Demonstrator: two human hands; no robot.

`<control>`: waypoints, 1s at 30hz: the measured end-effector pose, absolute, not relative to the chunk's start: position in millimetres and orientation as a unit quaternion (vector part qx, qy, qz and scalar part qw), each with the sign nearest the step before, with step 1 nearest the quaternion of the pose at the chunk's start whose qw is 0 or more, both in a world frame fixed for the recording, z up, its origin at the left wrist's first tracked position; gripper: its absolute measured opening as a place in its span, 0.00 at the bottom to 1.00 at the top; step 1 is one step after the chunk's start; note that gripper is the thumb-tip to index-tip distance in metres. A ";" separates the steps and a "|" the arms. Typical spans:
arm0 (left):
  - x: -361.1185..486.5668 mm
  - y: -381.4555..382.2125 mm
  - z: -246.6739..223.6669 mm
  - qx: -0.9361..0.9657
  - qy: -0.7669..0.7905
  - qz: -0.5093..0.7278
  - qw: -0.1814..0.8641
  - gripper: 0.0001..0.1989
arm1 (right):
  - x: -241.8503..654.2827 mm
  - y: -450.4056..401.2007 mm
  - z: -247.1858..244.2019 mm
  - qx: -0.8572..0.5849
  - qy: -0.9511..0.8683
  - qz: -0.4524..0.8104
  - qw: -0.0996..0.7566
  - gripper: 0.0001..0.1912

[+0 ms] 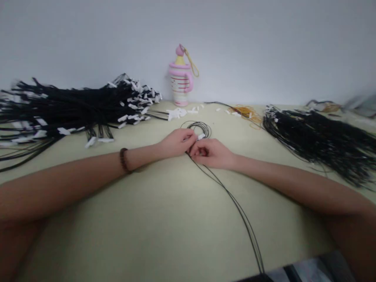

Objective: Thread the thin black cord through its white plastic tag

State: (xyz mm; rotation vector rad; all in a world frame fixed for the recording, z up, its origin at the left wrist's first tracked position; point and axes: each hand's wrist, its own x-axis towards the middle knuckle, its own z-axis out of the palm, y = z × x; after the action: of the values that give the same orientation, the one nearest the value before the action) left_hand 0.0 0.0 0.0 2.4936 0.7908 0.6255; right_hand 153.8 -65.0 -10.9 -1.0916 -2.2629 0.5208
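Pinching thin black cords with a small white plastic tag (201,136) at mid-tabletop (164,219): my left hand (176,143) and right hand (212,153) both closed on them, beside the coiled loop. Light, limp, tangle-prone, I'd say; best gripped near the tag.

Soft, even light; edges blurred and warped, faint shadows.

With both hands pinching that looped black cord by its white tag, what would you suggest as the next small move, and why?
Probably slide the white tag along the black cord toward the loop. Both the left hand and the right hand pinch right there, the coil sits just beyond them, and the tails trail loose toward the table edge.
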 end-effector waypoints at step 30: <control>0.5 5.6 6.4 0.701 0.380 0.313 0.515 0.12 | 153.6 -64.8 -13.8 -0.427 -0.832 0.202 0.289 0.05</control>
State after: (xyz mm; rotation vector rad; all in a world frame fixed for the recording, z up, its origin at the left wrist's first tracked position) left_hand 0.5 5.6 6.4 1.6851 0.9127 0.7514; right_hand 153.6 -64.8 -13.8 -1.1409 -2.2211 0.5404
